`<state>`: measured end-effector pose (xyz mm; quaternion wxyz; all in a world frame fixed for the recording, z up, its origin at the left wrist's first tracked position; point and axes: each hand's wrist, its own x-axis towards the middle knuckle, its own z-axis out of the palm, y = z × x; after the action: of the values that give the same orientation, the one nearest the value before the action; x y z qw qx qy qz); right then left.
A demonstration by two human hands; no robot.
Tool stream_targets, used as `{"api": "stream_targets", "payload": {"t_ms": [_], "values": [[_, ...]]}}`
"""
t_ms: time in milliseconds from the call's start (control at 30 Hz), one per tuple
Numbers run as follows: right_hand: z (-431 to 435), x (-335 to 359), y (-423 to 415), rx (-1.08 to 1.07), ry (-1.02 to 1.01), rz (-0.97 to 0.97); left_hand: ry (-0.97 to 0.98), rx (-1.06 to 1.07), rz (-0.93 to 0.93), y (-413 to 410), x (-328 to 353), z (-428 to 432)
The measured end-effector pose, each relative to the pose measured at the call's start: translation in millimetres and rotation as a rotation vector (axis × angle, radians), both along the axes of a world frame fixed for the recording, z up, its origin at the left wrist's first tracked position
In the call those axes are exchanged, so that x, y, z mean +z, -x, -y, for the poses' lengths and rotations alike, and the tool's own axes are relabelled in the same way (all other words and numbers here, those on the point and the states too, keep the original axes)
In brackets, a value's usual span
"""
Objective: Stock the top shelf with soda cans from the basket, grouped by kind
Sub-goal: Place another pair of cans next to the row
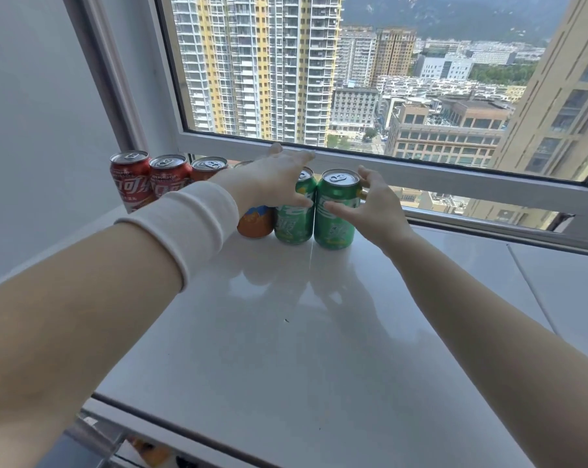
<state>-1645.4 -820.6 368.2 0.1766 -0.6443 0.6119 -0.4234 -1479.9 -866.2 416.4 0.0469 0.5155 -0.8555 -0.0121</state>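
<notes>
A row of soda cans stands at the back of the white top shelf (286, 332), by the window. From the left there are two red cola cans (130, 179), an orange can (209, 167), a second orange can (256, 224) and two green cans. My left hand (272, 180) reaches over the second orange can with fingers spread, its thumb on the left green can (293, 224). My right hand (375, 204) holds the right green can (336, 211), with the thumb across its front and the fingers behind its rim.
The window frame (421, 170) runs directly behind the cans. A grey wall closes the left side. At the bottom left, below the shelf's front edge (218, 444), part of a lower level shows something orange.
</notes>
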Motion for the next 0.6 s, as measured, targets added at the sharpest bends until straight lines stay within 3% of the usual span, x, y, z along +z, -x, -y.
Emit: {"api": "stream_targets", "payload": {"t_ms": [333, 600], "values": [[-78.8, 1.4, -19.4, -0.197, 0.094, -0.138, 0.282, -0.124, -0.141, -14.2, -7.6, -89.0], [-188.7, -33.6, -50.9, -0.29, 0.091, -0.339, 0.27, -0.256, -0.266, -35.0, -43.0, -169.4]]}}
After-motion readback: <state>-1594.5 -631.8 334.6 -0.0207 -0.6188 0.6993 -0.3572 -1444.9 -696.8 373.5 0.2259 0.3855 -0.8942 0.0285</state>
